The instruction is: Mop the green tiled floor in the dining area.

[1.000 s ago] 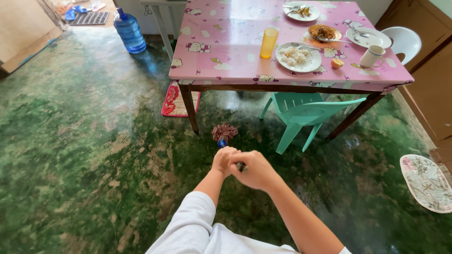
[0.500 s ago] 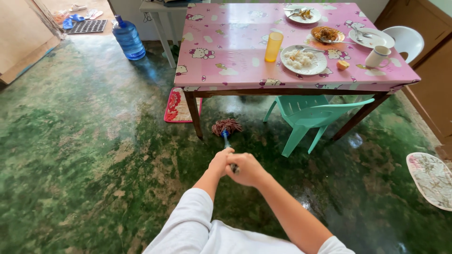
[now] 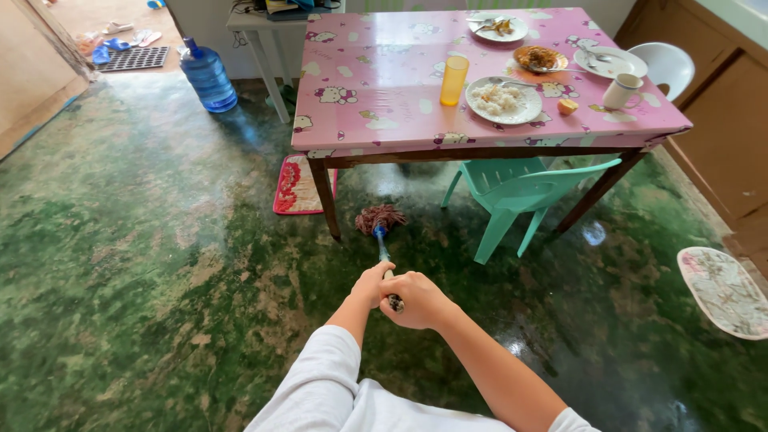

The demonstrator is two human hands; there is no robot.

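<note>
Both your left hand (image 3: 370,286) and right hand (image 3: 418,300) are wrapped tight around the mop (image 3: 382,232) handle, its head on the wet floor (image 3: 160,264) just beside the bench leg (image 3: 326,198). Push further and you may knock that leg, shaking the cup (image 3: 454,80) and plates; the chair (image 3: 520,188) could also snag the strands.

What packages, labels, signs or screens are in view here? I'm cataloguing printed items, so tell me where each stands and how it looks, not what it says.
Water jug: on the floor at upper left beside the table, a round translucent blue bottle with a narrow neck; any label is too small to tell.
Tablecloth: covers the table, pink with printed cartoon cat figures.
No signs or screens show.
</note>
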